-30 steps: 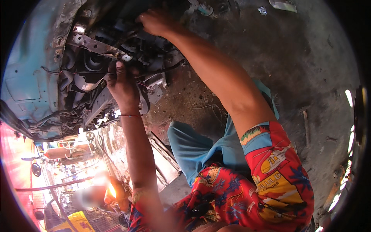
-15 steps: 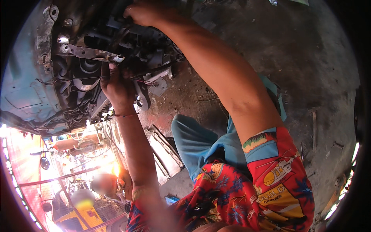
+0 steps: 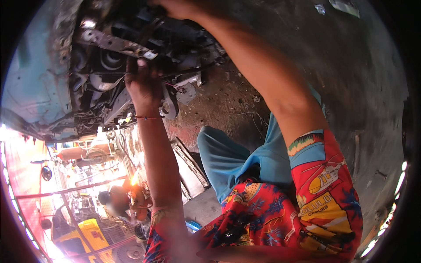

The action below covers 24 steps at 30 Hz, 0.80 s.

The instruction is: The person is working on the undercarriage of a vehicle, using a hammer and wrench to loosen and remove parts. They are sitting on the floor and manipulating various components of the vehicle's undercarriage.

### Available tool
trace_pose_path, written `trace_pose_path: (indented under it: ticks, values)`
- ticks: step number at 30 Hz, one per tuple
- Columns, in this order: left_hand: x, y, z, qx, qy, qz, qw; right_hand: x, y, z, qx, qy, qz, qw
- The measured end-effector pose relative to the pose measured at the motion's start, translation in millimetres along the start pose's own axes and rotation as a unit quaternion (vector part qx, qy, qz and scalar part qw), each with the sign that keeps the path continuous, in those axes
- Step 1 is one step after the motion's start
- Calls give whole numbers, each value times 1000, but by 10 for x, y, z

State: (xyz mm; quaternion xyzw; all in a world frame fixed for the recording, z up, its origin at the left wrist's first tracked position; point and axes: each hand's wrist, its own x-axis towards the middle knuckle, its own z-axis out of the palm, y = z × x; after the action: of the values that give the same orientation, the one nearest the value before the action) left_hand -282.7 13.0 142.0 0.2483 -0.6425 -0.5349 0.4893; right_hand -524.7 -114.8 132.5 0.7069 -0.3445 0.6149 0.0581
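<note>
Currently your left hand is beside the perforated metal bracket, right hand beyond; their grip I cannot tell.

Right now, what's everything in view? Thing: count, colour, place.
perforated metal bar: 1, rusty grey, upper left
machinery parts: several, black and grey, around the bar
body panel: 1, faded blue, far upper left
cable: 1, black, right of left grip
holed plate: 1, grey, below the cable
framed panel: 1, silvery, left of trousers
rod: 1, brownish, floor at right
shiny scrap: 1, silvery, upper right
background clutter: uncountable in glare, mixed, lower left
other person: at least 1, blurred, lower left
trousers: 1 pair, light blue, centre
shirt: 1, patterned red, bottom
left grip: 1, bare, thumb near the bar's lower end, fingers hidden
right grip: 1, bare, partly out of frame at top
</note>
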Motion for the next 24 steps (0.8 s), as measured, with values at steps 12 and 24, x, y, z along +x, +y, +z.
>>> trace_pose_path:
  ticks: [12,24]
  values:
    - [-3,-49,-42,-131,58,1,990,-24,181,50,-167,-36,-67,983]
    - [561,-114,-185,-364,82,-166,913,-100,15,73,-43,-95,76,992]
